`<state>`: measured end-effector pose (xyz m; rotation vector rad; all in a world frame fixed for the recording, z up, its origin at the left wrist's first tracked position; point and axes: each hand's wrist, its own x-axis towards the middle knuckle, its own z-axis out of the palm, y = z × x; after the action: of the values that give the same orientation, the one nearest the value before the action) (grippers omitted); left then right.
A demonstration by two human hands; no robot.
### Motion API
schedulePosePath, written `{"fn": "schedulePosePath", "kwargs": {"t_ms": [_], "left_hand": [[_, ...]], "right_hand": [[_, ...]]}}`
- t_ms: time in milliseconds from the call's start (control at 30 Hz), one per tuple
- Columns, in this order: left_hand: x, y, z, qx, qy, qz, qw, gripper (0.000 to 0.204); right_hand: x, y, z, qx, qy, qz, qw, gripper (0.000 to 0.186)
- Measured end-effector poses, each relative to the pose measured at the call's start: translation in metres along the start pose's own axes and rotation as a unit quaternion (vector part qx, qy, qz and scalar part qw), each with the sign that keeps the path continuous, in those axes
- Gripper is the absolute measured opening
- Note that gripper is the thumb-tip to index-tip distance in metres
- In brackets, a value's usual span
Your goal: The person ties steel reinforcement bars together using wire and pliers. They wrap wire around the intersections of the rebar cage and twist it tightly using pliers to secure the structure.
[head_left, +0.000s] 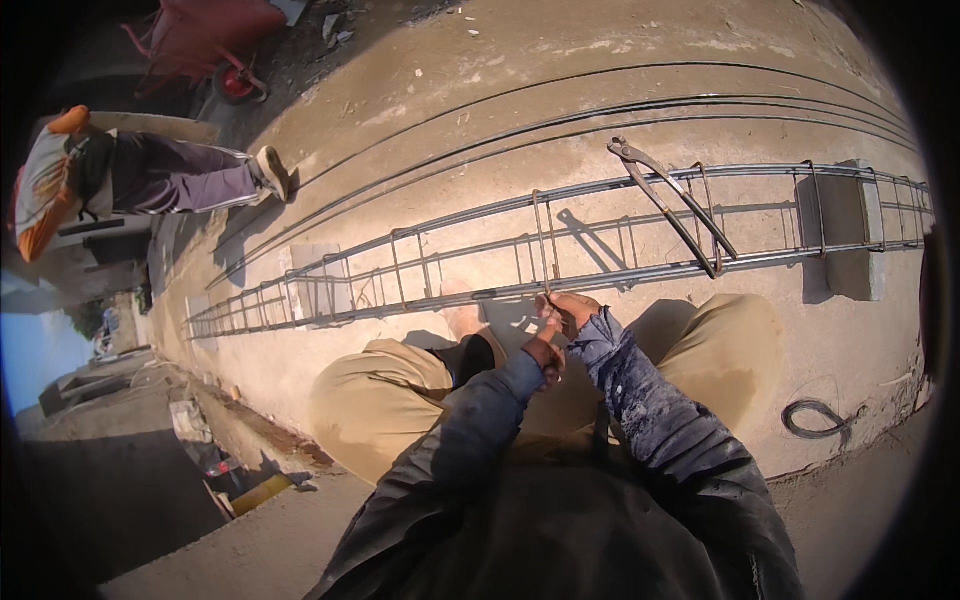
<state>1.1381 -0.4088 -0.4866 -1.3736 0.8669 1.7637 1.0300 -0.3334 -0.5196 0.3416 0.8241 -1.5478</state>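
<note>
Grey-blue-cuffed R hand (pixel 574 311) is at the near edge of a long, dark steel rebar cage w/ thin rectangular ties (pixel 620 277), fingers curled partway. L hand (pixel 546 358), same cuffs, sits just below it, approx. half-closed; can't tell if either has hold of anything. Cage runs L to R in front of tan-trousered bent knees (pixel 730 350). Rusty-headed nippers w/ long dark handles (pixel 640 165) rest across cage, R of hands, handles spread. Grey concrete block (pixel 853 240) at cage's R end; coil of thin dark wire (pixel 812 434) on floor, lower R. Beyond cage: loose thin steel rods (pixel 700 98). Far L: orange-sleeved co-worker (pixel 85 180), near red wheelbarrow (pixel 215 30).
</note>
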Motion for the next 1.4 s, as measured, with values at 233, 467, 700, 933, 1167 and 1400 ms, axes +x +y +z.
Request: {"fn": "schedulePosePath", "kwargs": {"t_ms": [233, 467, 700, 933, 1167, 1400], "left_hand": [[-0.104, 0.004, -0.03, 0.531, 0.2, 0.398, 0.721, 0.048], [-0.083, 0.03, -0.027, 0.276, 0.344, 0.445, 0.779, 0.034], [-0.071, 0.057, 0.011, 0.308, 0.31, 0.339, 0.833, 0.044], [-0.066, 0.07, 0.028, 0.387, 0.357, 0.308, 0.792, 0.038], [-0.08, 0.071, 0.037, 0.528, 0.343, 0.277, 0.726, 0.023], [-0.059, 0.059, 0.016, 0.513, 0.319, 0.29, 0.742, 0.018]], "right_hand": [[0.029, 0.012, -0.041, 0.182, -0.266, 0.067, 0.944, 0.026], [-0.003, -0.005, -0.007, -0.11, 0.004, 0.004, 0.994, 0.022], [0.002, -0.003, 0.017, -0.467, 0.194, -0.26, 0.823, 0.02], [-0.052, -0.015, 0.047, -0.594, 0.106, -0.274, 0.749, 0.03], [-0.106, -0.071, 0.007, -0.753, 0.001, -0.364, 0.549, 0.054], [-0.117, -0.137, 0.01, -0.805, 0.346, -0.245, 0.415, 0.062]]}}
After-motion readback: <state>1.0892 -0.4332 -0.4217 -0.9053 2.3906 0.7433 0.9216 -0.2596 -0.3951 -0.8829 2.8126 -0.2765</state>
